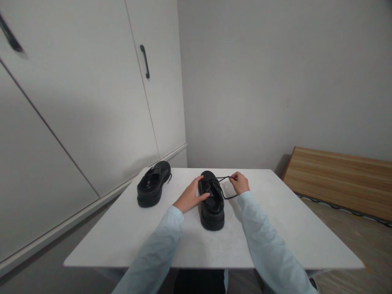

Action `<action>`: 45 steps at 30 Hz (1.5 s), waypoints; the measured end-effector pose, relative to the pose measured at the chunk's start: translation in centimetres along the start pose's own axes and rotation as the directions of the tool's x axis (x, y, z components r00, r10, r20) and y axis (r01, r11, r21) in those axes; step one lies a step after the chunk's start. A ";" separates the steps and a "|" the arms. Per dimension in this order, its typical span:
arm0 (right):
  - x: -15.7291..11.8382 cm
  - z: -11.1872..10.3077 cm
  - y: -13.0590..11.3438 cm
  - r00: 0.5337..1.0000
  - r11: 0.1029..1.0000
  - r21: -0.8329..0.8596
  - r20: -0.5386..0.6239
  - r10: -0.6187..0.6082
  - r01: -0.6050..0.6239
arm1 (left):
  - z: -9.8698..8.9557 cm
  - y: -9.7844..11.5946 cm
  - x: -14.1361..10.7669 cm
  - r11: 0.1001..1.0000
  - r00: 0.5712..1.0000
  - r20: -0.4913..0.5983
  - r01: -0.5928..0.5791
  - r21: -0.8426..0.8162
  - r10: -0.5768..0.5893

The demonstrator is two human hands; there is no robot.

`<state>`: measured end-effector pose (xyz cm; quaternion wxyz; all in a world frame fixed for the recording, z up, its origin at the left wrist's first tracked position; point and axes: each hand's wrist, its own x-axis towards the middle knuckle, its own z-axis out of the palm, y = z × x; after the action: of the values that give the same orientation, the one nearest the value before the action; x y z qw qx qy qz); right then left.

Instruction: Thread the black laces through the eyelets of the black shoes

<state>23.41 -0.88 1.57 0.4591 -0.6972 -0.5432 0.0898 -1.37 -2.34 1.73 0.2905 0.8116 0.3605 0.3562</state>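
Observation:
A black shoe [212, 216] stands on the white table, its toe pointing away from me. My left hand [190, 197] grips this shoe from its left side, with the thumb over the opening and the fingers along the upper. To the right of the shoe, my right hand [239, 183] pinches a black shoelace [222, 178] that stretches across from the shoe's front. Part of the lace hangs in a loop below that hand. The second black shoe [150, 192] rests untouched at the table's back left, a short lace end showing on its right side.
The white table [122, 245] reaches back to a grey wall [239, 81]. White cabinet doors [92, 81] with dark handles line the left. A wooden board [339, 179] leans at the right, with a cable along its lower edge.

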 end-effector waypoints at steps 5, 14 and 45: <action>0.3 0.2 0.2 0.983 0.875 0.449 0.073 0.166 -0.181 | 0.0 0.0 0.0 1.000 1.000 0.003 0.003 -0.001 -0.003; -0.7 -0.6 -1.6 0.927 0.314 0.873 0.342 0.156 -0.375 | 0.1 -0.1 0.1 1.000 1.000 -0.008 -0.010 -0.013 0.010; -0.7 -0.5 -1.4 0.948 0.962 -0.041 -0.161 -0.274 0.271 | -0.2 0.6 -0.1 1.000 1.000 0.014 0.011 -0.004 -0.011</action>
<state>22.54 -1.75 2.62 0.5041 -0.6247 -0.5952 -0.0373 -1.37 -2.71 2.21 0.2966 0.8116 0.3621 0.3497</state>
